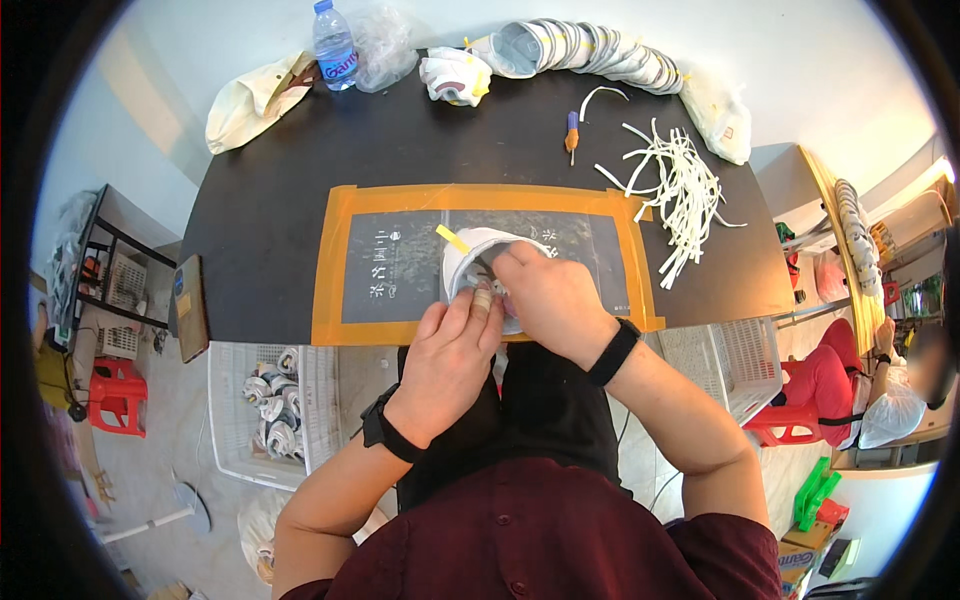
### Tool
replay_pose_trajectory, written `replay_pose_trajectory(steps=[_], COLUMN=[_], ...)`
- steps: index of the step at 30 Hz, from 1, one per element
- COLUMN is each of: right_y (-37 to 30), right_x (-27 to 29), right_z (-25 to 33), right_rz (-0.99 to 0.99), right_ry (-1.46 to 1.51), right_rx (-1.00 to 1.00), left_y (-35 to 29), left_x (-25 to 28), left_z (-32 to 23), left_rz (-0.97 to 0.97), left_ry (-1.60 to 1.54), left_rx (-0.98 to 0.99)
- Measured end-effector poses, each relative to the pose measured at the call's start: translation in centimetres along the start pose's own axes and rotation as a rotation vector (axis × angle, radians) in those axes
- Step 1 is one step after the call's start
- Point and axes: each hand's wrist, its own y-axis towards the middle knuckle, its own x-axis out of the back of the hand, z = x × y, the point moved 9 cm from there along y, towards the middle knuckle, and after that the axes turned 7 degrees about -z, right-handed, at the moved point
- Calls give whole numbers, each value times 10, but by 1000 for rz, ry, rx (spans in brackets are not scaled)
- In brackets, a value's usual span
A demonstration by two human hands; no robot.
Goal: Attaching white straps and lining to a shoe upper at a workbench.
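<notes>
A white fabric piece (454, 266) with a grey inside and a yellow tab lies hollow side toward me on the taped mat (400, 295). My left hand (462, 328) is at its near opening, its fingers bent together and one wrapped in a bandage. Curled over the right of the opening, my right hand (548, 300) has its fingertips pinched down inside the piece. Both hands meet closely there, and the fingertips are partly hidden. Whether they also hold something small inside cannot be made out.
Across the dark table (270, 220) are loose white strips (680, 195), an orange-and-purple handled tool (572, 135), nested grey-white pieces (590, 55), a water bottle (335, 50) and a phone-like slab (190, 305). A white crate (235, 420) of rolled pieces stands below left. Another person (840, 385) sits far right.
</notes>
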Motion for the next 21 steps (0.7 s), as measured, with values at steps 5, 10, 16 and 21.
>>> replay_pose_trajectory(steps=[5,10,16,21], right_y=[-1,-5,-4,6], right_x=[-14,-11,-1,0], right_z=[-38,-34,-3,3], right_rz=[-68,-50,-13,-9], right_ry=[460,457,105,35], right_rx=[-231,-240,-23,-7], left_y=[5,5,2,5], left_x=[2,0,-1,-1], left_z=[-5,-1,1,1], left_rz=[9,39,69,98], left_ry=[-5,3,33,-5], left_rx=[-27,-28,-42,-17])
